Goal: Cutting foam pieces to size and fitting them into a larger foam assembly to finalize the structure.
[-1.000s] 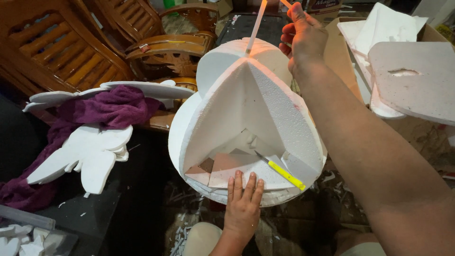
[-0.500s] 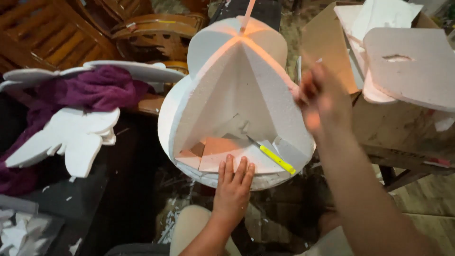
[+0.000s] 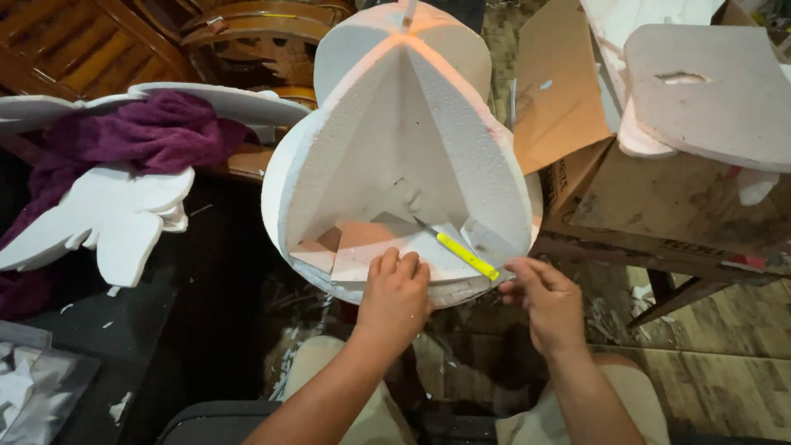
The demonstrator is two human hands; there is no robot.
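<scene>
The right hand [image 3: 550, 306], raised above the foam form [image 3: 404, 156] a second ago, is now resting open-fingered at its front rim; the left hand [image 3: 394, 298] is still pressing flat beside it, near the yellow knife [image 3: 463, 254].

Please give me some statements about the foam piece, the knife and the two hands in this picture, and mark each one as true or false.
1. The left hand rests on the front edge of the white foam structure. True.
2. The right hand holds the yellow utility knife. False: the knife lies on the foam base, and the right hand is beside the rim, not gripping it.
3. A purple cloth lies to the left of the foam structure. True.
4. The wing-shaped foam cutout stands inside the foam structure. False: it lies apart, to the left.
</scene>
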